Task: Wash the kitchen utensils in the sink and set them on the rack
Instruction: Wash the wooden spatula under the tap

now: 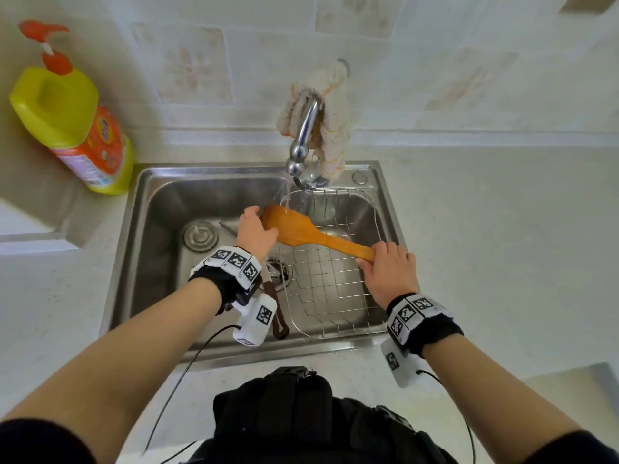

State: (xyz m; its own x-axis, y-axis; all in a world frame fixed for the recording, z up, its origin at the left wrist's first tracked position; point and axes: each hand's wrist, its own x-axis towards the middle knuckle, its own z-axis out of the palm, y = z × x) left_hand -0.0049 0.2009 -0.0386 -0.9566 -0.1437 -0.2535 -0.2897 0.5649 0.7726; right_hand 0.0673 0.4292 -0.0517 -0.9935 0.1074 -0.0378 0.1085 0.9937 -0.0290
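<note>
Black chest pack (301,413) at the bottom edge, closest to the lens, with 2 bare forearms reaching past it. Wooden spatula (301,229) held over the sink (134,229), blade under the thin stream of water (285,192) from the faucet (303,135), handle slanting down to the right above the wire rack (335,296). Right hand (388,272) wrapped round the end of the handle, fingers curled tight about it. Left hand (256,234) clasping the blade's left edge, fingers and thumb curled onto the wood. Marker-covered left wristband (234,262) and right wristband (412,313), each with 1 white box and a thin black cable. Rack seated in the right half of the basin, drain strainer (201,234) in the left half. Dark brown looped handle (276,313) just beside the rack's left rim, partly hidden by the left wrist's box — kind of utensil not clear. Stained cloth (335,105) draped over the faucet. Pale speckled counter (502,246) round the sink. Yellow detergent bottle (73,122) with an orange pump standing left of the sink — at its back corner.
</note>
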